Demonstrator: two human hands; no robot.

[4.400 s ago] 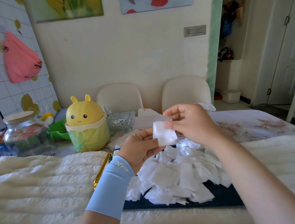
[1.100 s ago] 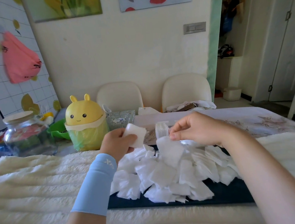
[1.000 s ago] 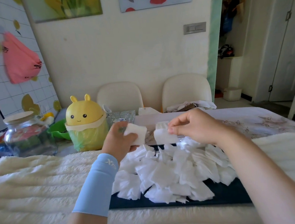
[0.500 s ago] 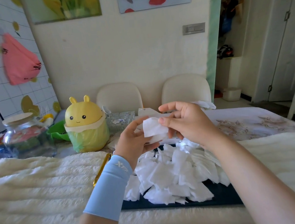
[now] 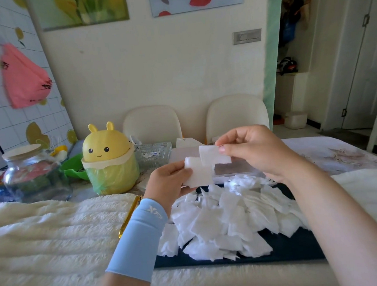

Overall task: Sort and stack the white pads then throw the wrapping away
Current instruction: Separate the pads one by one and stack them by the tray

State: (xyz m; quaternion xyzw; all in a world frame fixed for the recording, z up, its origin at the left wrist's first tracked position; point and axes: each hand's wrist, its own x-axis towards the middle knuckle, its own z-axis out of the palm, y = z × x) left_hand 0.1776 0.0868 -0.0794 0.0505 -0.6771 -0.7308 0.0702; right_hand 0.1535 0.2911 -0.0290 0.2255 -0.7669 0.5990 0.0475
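Gripping a small stack of pads in the left hand, thumb on its near face and fingers curled underneath. Pinching a single pad by its right edge between thumb and forefinger of the right hand, with its lower left corner overlapping the stack's top. Holding both in the air above a loose heap of pads spread over a dark mat. Wearing a blue sleeve on the left forearm. Facing a yellow bunny bin well left of the heap, beside a glass jar.

yellow bin and jar crowd left.
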